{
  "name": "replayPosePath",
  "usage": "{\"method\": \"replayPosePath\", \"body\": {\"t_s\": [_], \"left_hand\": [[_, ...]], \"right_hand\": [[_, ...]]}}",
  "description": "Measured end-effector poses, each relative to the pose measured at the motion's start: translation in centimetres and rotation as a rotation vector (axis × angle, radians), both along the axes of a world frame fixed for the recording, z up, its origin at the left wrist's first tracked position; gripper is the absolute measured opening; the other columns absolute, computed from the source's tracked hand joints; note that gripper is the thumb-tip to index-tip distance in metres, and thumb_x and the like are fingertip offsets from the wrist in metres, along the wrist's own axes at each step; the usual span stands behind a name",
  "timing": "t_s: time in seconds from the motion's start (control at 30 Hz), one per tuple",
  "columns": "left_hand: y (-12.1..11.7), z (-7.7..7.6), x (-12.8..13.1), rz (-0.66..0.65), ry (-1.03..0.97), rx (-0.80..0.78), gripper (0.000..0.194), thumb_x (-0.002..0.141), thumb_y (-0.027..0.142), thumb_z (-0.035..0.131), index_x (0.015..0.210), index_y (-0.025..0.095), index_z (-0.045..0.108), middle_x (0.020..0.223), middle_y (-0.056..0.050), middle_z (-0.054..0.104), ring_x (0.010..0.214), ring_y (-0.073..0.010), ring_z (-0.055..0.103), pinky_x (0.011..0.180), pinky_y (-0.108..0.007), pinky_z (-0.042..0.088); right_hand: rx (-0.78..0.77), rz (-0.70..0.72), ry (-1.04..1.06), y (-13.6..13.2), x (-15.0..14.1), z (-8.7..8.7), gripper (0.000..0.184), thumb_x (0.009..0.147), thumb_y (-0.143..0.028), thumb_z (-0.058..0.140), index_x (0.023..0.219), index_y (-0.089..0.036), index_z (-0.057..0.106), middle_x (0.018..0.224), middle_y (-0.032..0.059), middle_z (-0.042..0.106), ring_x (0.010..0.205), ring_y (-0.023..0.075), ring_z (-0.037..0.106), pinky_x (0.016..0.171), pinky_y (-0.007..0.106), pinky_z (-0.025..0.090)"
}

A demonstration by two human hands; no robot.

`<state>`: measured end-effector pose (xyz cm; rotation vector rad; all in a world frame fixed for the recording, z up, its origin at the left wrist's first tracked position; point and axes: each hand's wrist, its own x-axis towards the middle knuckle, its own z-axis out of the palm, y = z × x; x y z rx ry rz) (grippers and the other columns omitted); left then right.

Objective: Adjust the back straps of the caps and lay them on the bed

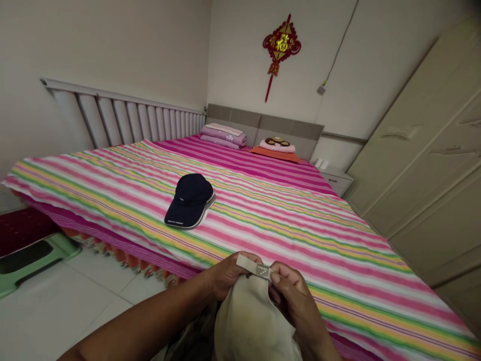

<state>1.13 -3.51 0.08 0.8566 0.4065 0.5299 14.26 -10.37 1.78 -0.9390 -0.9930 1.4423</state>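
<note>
A beige cap (253, 321) is held low in front of me, near the bed's close edge. Its back strap (246, 264) runs through a metal buckle (263, 271) with a dotted pattern. My left hand (227, 275) is closed on the cap at the strap's loose end. With thumb and fingers, my right hand (295, 291) pinches the strap beside the buckle. Part of the cap is hidden behind my hands or cut off by the lower edge of the view. A dark navy cap (191, 198) lies on the bed, brim towards me.
A striped sheet covers the bed (300, 225). Folded purple bedding (223, 135) and a pink pillow (278, 145) lie by the headboard (263, 125). A metal rail (131, 110) borders the left side; a green stool (45, 255) stands on the floor. Wardrobes (424, 140) line the right.
</note>
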Motion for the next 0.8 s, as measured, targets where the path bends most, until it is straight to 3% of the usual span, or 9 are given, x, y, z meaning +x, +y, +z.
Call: {"method": "replayPosePath", "body": {"t_s": [0.4, 0.6, 0.8], "left_hand": [[-0.4, 0.0, -0.5, -0.019, -0.045, -0.007, 0.024, 0.057, 0.027, 0.071, 0.071, 0.011, 0.060, 0.053, 0.003, 0.047, 0.041, -0.0042, 0.038, 0.042, -0.017, 0.029], [-0.6, -0.6, -0.4, -0.007, -0.162, 0.019, 0.040, 0.049, 0.042, 0.075, 0.066, 0.011, 0.057, 0.055, 0.001, 0.051, 0.044, -0.0065, 0.044, 0.043, -0.019, 0.032], [-0.4, -0.6, -0.9, 0.111, -0.140, 0.031, 0.034, 0.054, 0.038, 0.073, 0.059, 0.012, 0.052, 0.048, 0.003, 0.047, 0.040, -0.0042, 0.039, 0.042, -0.018, 0.029]], "right_hand": [[-0.040, -0.005, 0.018, 0.3, -0.2, 0.2, 0.033, 0.067, -0.040, 0.064, 0.054, -0.018, 0.043, 0.041, -0.0083, 0.030, 0.037, 0.0041, 0.018, 0.038, 0.019, 0.015], [-0.035, -0.053, -0.003, 0.3, -0.5, 0.0, 0.030, 0.065, -0.039, 0.065, 0.056, -0.016, 0.047, 0.042, -0.0082, 0.031, 0.040, 0.0048, 0.021, 0.041, 0.020, 0.014], [-0.011, -0.185, 0.083, 0.5, -0.2, -0.4, 0.024, 0.072, -0.033, 0.060, 0.059, -0.018, 0.046, 0.039, -0.0083, 0.030, 0.039, 0.0065, 0.021, 0.039, 0.020, 0.016]]}}
